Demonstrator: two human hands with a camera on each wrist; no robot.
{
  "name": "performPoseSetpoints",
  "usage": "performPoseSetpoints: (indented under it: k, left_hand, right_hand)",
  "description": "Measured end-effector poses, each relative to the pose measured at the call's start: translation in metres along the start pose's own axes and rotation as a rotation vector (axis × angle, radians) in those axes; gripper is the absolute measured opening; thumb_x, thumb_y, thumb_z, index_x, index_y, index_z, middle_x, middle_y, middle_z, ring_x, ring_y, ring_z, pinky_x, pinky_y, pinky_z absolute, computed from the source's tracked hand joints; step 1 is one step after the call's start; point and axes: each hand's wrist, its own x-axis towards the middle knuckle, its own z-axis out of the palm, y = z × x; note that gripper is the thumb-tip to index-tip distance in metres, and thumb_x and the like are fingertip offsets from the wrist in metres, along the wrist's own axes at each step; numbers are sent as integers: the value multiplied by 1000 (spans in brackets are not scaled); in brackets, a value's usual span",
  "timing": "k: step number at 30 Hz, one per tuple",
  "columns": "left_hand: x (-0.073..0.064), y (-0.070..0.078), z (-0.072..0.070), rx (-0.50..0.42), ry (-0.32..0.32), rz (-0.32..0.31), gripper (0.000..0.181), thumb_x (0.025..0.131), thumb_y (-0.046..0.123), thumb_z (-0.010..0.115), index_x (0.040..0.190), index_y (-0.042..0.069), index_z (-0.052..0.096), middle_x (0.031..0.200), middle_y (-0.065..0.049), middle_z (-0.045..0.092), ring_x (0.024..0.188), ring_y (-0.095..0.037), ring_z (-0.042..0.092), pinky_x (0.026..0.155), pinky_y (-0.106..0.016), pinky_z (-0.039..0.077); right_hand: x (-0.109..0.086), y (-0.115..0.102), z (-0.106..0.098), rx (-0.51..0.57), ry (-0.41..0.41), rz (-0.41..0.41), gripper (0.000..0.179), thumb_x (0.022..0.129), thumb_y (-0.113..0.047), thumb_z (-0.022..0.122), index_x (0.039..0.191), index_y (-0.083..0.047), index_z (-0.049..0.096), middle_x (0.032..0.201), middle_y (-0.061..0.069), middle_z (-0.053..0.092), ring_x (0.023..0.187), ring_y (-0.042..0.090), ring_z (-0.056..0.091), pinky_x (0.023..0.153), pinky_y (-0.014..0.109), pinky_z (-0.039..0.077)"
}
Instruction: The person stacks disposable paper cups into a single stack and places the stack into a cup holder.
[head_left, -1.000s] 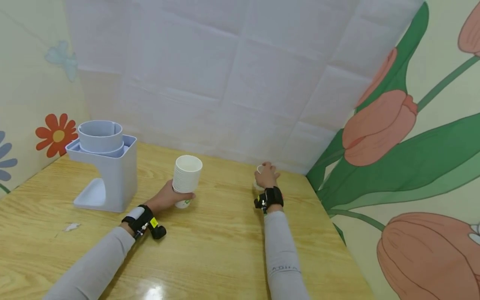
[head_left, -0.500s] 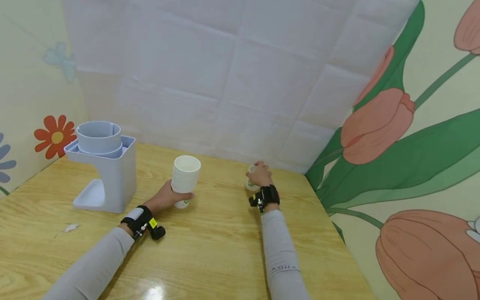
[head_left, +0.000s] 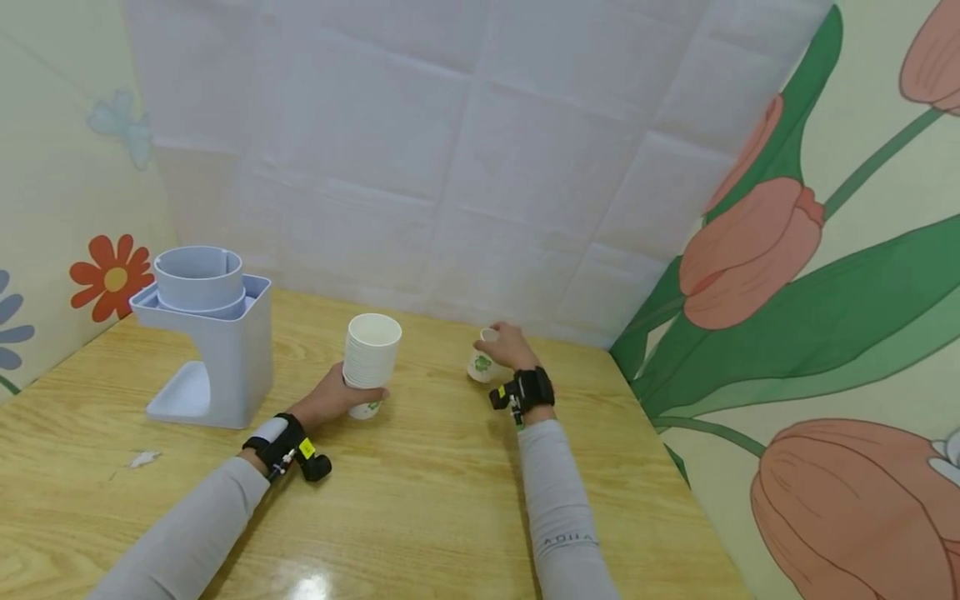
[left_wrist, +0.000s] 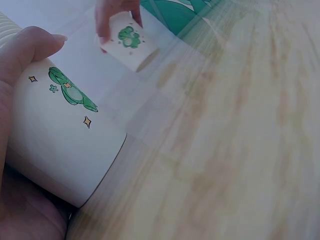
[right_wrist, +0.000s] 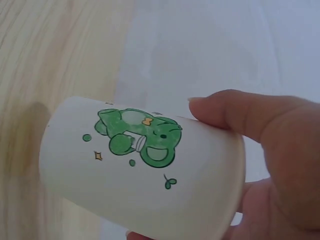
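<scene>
My left hand [head_left: 330, 398] grips a tall stack of white paper cups [head_left: 372, 354] low down, near the bottom cup. In the left wrist view, the thumb lies across the lowest cup [left_wrist: 65, 145], which carries a green cartoon print. To the right, my right hand [head_left: 516, 346] holds a single paper cup [head_left: 482, 367] near its rim, mouth upward. The right wrist view shows this cup [right_wrist: 125, 165] with a green bear print, the thumb at its rim; part of the other fingers is hidden behind it. A shadow lies beside its base, apart from it, in the left wrist view.
A pale lavender stand [head_left: 253, 358] with a round holder [head_left: 198, 279] on top stands on the wooden table [head_left: 420, 500] at the left. A small white mark or scrap [head_left: 144, 459] lies before it. A white sheet [head_left: 450, 167] covers the back wall; a flowered wall borders the right.
My right hand has moved left with the single cup, towards the stack, and more of the cup's print shows. The left hand and the stack have stayed in place.
</scene>
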Motion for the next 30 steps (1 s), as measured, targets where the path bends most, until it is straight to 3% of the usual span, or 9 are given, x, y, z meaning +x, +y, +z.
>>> performPoseSetpoints:
  k: [7,17,24,30]
  left_hand:
    - [2,-1,-1,11,-4,3,71,91,17,76,147,1,37,141,-24,51,131,-40,50,111,-60,39]
    - [2,-7,0,1,-7,18,69,91,16,76,146,0,39,139,-24,53,129,-38,51,109,-57,41]
    - [3,-7,0,10,-5,27,69,91,16,75,146,1,38,139,-24,52,130,-39,51,110,-58,40]
    - [3,-6,0,31,-5,27,69,92,17,75,147,1,37,140,-24,51,131,-40,50,110,-59,40]
  right_hand:
    - [-4,-23,-6,48,72,-105,60,99,-35,62,147,0,47,150,29,41,140,42,38,113,54,38]
    - [-21,-57,-14,195,139,-202,68,103,-43,56,155,-4,36,155,25,32,140,38,37,115,55,36]
    - [-31,-81,-16,373,233,-403,61,107,-36,50,154,1,36,146,25,42,125,37,48,100,53,48]
    - [-40,-98,-9,495,250,-588,54,109,-23,46,156,-1,32,148,22,40,128,35,43,98,48,48]
